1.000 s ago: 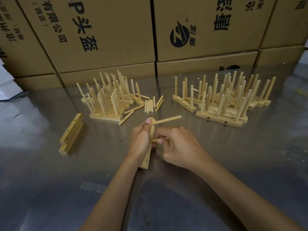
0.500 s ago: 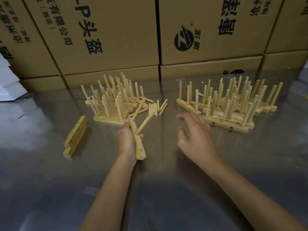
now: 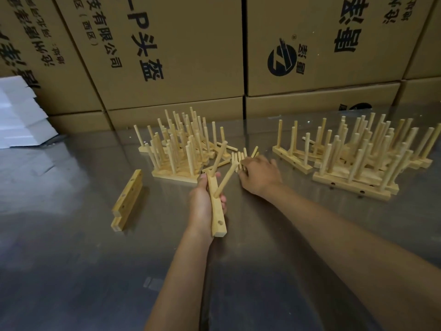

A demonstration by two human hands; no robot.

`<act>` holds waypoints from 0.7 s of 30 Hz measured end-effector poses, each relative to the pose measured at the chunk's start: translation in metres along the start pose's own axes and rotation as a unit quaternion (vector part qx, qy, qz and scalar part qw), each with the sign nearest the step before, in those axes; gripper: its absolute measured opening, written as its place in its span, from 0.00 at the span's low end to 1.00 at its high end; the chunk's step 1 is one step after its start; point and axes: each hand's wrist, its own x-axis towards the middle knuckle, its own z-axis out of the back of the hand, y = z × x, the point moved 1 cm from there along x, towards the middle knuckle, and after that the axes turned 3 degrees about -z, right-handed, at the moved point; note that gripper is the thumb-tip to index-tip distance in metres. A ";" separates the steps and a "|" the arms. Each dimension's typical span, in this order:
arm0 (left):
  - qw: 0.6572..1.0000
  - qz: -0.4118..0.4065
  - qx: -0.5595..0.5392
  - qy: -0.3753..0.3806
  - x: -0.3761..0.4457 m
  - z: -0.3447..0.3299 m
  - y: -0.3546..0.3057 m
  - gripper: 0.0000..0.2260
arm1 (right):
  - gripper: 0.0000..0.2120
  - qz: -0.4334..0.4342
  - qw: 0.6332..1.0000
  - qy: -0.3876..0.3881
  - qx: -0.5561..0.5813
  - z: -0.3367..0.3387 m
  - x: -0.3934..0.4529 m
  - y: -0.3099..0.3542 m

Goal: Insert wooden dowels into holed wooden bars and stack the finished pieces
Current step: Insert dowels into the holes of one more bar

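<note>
My left hand (image 3: pixel 202 199) grips a holed wooden bar (image 3: pixel 218 218) and holds it above the metal table (image 3: pixel 71 259). Two dowels stick out of the bar, the upper one (image 3: pixel 219 156) and the lower one (image 3: pixel 225 180); an empty hole shows near the bar's near end. My right hand (image 3: pixel 260 175) is stretched forward, with its fingertips down on a small bunch of loose dowels (image 3: pixel 236 158). The back of the hand hides whether a dowel is pinched. Two blank bars (image 3: pixel 127 201) lie stacked at the left.
Finished pieces with upright dowels stand in a left pile (image 3: pixel 176 149) and a larger right pile (image 3: pixel 358 158). Cardboard boxes (image 3: pixel 167 56) wall off the table's far edge. White foam blocks (image 3: pixel 19 115) sit at far left.
My right hand let go of the bar after the second dowel went in and moved forward onto the loose dowels. My left hand tilted the bar up and away.
</note>
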 end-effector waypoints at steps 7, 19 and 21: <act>1.000 0.000 0.012 -0.003 0.000 -0.001 0.000 0.17 | 0.18 0.004 0.995 -0.052 -0.081 0.010 -0.042 -0.008; 0.999 -0.020 0.048 -0.008 -0.005 -0.002 0.003 0.19 | 0.14 0.018 0.997 0.044 0.069 0.012 -0.063 0.012; 1.000 -0.012 0.017 -0.015 -0.005 0.000 0.001 0.18 | 0.09 -0.003 0.997 -0.027 0.077 0.008 -0.075 0.012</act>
